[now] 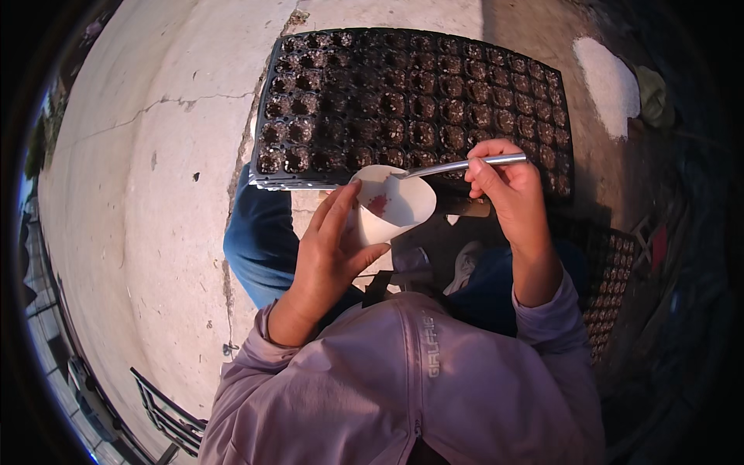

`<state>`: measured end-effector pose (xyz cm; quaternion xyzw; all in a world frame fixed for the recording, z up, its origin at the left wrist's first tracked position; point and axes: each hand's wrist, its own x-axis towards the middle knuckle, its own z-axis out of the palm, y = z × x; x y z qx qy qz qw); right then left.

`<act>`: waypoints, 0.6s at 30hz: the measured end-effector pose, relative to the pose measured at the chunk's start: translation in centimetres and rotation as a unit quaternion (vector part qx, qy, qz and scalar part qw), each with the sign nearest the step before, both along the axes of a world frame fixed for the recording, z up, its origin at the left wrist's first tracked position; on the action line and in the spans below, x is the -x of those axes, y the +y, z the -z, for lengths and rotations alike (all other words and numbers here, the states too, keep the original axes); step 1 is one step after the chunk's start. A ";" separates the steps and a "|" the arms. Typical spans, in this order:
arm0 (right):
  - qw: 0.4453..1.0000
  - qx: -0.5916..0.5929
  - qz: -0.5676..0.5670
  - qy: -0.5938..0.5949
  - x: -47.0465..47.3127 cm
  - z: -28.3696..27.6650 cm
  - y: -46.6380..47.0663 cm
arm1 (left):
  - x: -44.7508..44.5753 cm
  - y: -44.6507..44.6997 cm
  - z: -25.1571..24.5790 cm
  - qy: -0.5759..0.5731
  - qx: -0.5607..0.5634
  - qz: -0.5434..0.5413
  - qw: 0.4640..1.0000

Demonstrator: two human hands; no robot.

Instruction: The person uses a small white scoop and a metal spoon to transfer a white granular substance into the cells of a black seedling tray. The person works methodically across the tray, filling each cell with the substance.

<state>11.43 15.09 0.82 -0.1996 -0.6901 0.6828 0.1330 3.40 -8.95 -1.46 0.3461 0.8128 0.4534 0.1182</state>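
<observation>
My left hand [331,250] grips a white paper cup [375,226] tilted so that its mouth shows. Small red seeds [378,204] lie inside it. In my right hand [504,180] is a slender metal tool [447,167], held near its far end between thumb and fingers. The tool's tip reaches just inside the cup's rim; whether it carries a seed cannot be told. Beyond both hands lies a black plastic seedling tray [407,123], its cells filled with dark, white-flecked potting mix. Many cells have a hollow in the middle.
Another filled seedling tray [607,290] is low at the right. A white granular heap [607,87] lies on the ground beside a green bag [654,96]. A black metal frame [168,415] stands at lower left. Cracked concrete [157,174] spreads to the left.
</observation>
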 end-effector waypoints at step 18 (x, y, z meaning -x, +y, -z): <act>1.000 -0.007 0.018 0.002 -2.5 -0.2 1.6 | -0.9 1.9 -0.7 -0.026 0.001 0.045 0.999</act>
